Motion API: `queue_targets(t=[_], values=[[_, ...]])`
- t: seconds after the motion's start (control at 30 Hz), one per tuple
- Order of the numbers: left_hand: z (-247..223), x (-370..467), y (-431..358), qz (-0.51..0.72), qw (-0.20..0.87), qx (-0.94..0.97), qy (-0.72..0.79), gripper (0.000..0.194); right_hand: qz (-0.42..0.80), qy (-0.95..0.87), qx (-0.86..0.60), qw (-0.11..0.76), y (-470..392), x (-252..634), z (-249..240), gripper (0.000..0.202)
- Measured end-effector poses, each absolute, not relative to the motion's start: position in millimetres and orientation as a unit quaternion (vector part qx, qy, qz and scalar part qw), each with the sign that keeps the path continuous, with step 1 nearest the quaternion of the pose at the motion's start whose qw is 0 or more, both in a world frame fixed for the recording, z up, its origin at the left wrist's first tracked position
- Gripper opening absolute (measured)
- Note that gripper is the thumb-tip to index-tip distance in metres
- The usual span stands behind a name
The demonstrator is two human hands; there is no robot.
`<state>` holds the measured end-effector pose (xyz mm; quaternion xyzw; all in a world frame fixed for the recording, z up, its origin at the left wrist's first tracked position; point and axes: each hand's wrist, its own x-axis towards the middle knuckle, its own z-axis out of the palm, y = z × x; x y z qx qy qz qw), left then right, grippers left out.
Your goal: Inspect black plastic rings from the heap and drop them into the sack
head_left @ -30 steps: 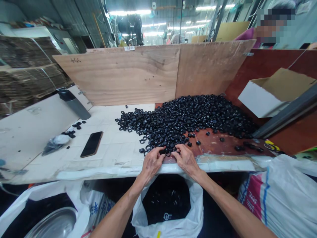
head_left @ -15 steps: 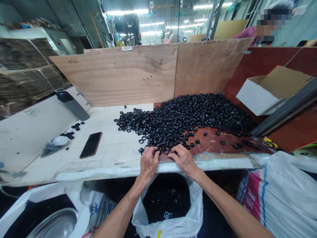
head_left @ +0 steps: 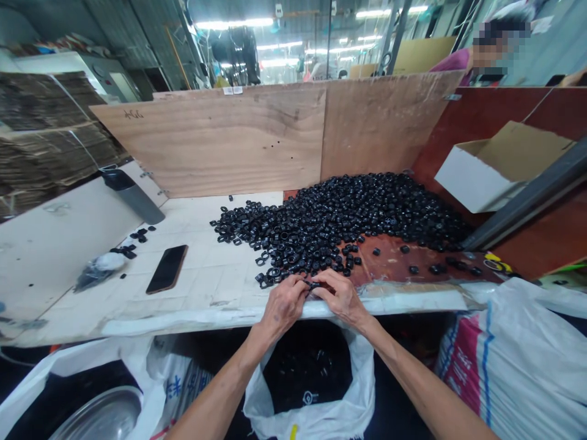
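Black glossy ring-shaped parts [head_left: 321,229]: in the head view, heaped on the worktop from its white-covered left side [head_left: 206,269] across to its red-brown right side [head_left: 389,263], up near the tall plywood back board [head_left: 229,143]; a few lie apart toward the front.
Small black piece at the fingertips [head_left: 313,285]: between the two hands, at the near edge of the heap; its exact shape is too small to tell.
Right hand [head_left: 340,297]: thumb and forefinger almost closed, seemingly pinching that piece.
Left hand [head_left: 285,304]: fingers curled in close beside it, nearly meeting the other hand; whether they grip anything I cannot tell.
Handling: the shine suggests hard, smooth plastic, so each part is probably light, stiff and a little slippery, not fragile; likely best held by opposite sides of the outer rim, thumb against forefinger, since a pinch on a corner could let it skid.
White woven sack with a dark inside [head_left: 360,397]: open below the worktop edge, under the hands.
Black flat phone [head_left: 167,269]: on the white side, well apart from the left hand.
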<state>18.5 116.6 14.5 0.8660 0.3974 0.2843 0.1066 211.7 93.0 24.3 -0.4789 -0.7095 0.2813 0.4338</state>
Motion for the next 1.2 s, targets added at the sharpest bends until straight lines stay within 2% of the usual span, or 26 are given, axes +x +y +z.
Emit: queue_targets(t=[0.17,0.37,0.6,0.87,1.07,1.2], values=[[19,15,112,0.344,0.183,0.833,0.394,0.011,0.286,-0.725,-0.439,0.448,93,214,23,0.024],[22,12,112,0.390,0.349,0.750,0.405,0.021,0.318,-0.674,-0.460,0.482,93,205,16,0.017],[19,10,112,0.421,0.394,0.715,0.395,0.025,0.302,-0.653,-0.460,0.520,92,194,18,0.013],[16,5,116,0.446,0.475,0.672,0.353,0.019,0.359,-0.637,-0.474,0.491,97,189,9,0.015],[14,2,120,0.453,0.419,0.716,0.328,0.019,0.397,-0.607,-0.473,0.500,98,186,4,0.016],[15,0,120,0.456,0.382,0.736,0.323,0.017,0.331,-0.642,-0.502,0.476,97,183,12,0.016]])
